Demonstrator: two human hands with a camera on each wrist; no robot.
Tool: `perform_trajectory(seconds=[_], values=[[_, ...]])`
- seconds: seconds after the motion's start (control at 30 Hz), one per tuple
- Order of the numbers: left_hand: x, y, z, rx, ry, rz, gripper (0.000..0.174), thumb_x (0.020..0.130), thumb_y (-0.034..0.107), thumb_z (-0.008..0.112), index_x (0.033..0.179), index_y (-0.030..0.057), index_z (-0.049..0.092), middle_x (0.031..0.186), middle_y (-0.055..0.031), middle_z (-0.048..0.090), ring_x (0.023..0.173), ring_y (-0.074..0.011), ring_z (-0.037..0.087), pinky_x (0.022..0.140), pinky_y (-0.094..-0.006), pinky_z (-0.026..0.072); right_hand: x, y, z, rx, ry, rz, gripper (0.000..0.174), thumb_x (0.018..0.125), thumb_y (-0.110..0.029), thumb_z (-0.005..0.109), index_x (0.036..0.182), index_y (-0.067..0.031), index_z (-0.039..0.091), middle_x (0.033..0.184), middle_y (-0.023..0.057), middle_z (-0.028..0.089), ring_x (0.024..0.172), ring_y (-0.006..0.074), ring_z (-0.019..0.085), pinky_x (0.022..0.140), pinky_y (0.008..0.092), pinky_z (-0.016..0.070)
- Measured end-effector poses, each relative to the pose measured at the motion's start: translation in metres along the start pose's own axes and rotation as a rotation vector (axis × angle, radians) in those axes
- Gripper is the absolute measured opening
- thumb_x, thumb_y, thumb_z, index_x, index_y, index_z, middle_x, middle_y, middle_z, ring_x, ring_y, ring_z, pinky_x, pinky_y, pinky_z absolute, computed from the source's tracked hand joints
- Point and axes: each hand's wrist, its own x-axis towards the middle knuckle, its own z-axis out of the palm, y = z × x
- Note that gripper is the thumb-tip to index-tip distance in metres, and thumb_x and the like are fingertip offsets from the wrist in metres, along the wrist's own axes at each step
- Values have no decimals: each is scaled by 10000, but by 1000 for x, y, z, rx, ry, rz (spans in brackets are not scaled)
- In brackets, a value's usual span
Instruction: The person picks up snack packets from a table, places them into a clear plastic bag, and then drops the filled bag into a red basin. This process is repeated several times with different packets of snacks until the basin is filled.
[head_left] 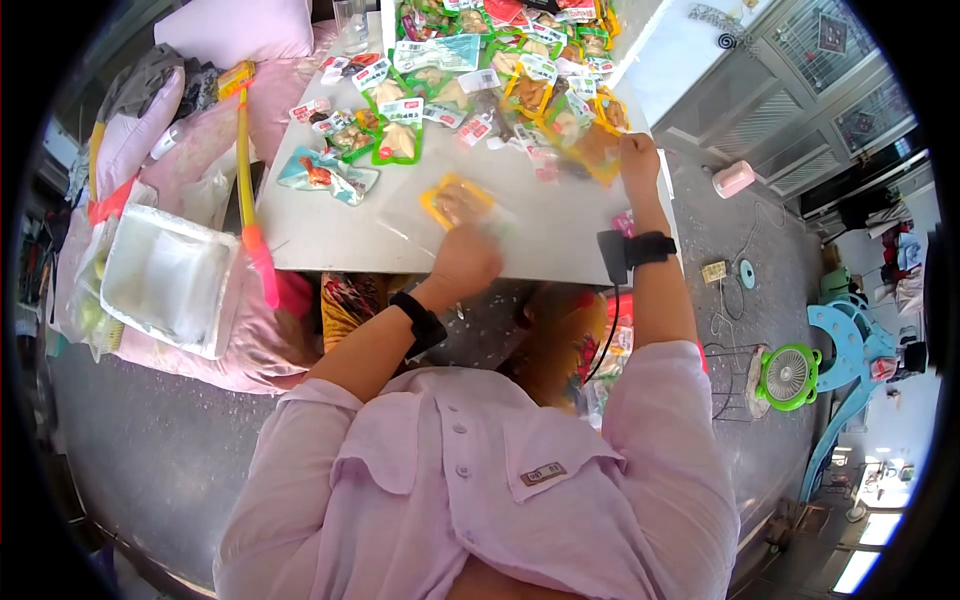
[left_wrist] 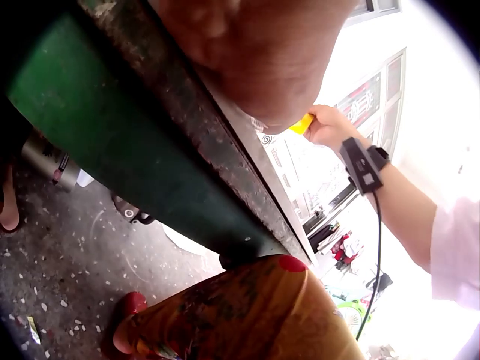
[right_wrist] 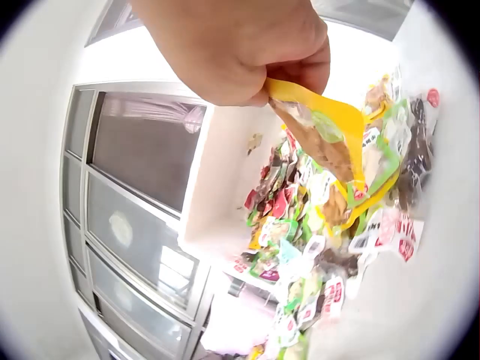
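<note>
In the head view my left hand [head_left: 467, 262] is over the near part of the table, blurred, right at the lower edge of a yellow-edged food packet [head_left: 457, 202]. Clear plastic film [head_left: 405, 222] lies around that packet. The left hand's fingertips are hidden, and I cannot tell whether they grip the packet or the film. My right hand [head_left: 640, 165], at the table's right side, pinches another yellow-edged food packet [right_wrist: 319, 135] by its corner. It hangs tilted from the thumb and fingers over a pile of sealed packets [right_wrist: 300, 202], brown food showing through its film.
Loose packets [head_left: 398, 140] spread across the far half of the white table [head_left: 330, 235], below a heaped white box [head_left: 640, 30]. A blue-and-white packet [head_left: 325, 175] lies at left. Beside the table are a white foam box [head_left: 165, 270], a yellow-handled tool [head_left: 245, 170] and a green fan [head_left: 788, 376].
</note>
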Motion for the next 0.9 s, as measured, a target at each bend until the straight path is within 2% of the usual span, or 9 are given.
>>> perform_trajectory(seconds=[0.07,0.23,0.37,0.47,0.53,0.6,0.73,0.83,0.9], values=[[-2,0,1,-78,114,-8,254,636,163,586,858,54,529,785,-123,514,755,-295,484,672,-398,382,-33,-20,-10,260,-102,198,170,777,-136,468,777,24,526,681,116,567,613,197,571,496,299,438],[-11,15,-16,-70,377,26,370,608,173,619,943,49,522,945,-130,511,901,-296,465,766,-404,368,-108,-44,-12,271,-184,-78,127,815,-106,459,839,17,480,758,91,541,605,159,560,534,270,482],[-4,53,-47,37,447,155,413,592,149,624,973,42,507,991,-135,498,950,-298,453,809,-401,361,-158,-67,-7,320,-243,-83,116,824,-103,457,826,12,468,758,89,532,632,159,557,536,278,485],[-7,58,-46,-72,408,170,396,608,106,603,985,42,503,980,-141,500,918,-314,471,792,-388,384,-179,-80,-4,652,-304,163,127,830,-123,460,849,1,478,771,66,528,704,148,545,562,277,478],[-11,57,-41,-192,361,115,356,648,85,575,993,41,501,971,-136,509,890,-311,493,769,-370,405,-187,-98,-16,977,-371,627,150,830,-133,465,891,2,486,818,64,533,758,143,540,608,277,475],[-15,59,-37,-293,290,-18,297,711,74,539,1003,37,498,965,-121,522,868,-289,521,740,-341,428,-193,-105,-23,833,-264,542,192,829,-148,476,948,2,484,879,66,533,797,145,535,663,279,465],[-15,58,-28,-1298,91,-396,251,812,161,481,1033,42,483,982,-73,531,893,-199,535,742,-305,444,-215,-71,-29,496,-161,529,263,825,-160,489,1031,3,466,980,78,524,858,158,534,761,290,439],[-19,55,-11,-1767,-89,-544,261,832,197,468,1047,49,473,999,-52,525,912,-158,528,751,-298,449,-234,-57,-28,1212,-450,761,257,814,-147,501,1026,-5,468,966,76,537,853,171,544,761,305,444],[-22,59,-8,-1893,-195,-609,266,825,194,476,1055,59,468,1004,-56,523,901,-162,533,756,-312,452,-242,-61,-31,1255,-504,776,250,812,-128,493,1029,-7,468,958,78,545,844,178,551,758,314,447]])
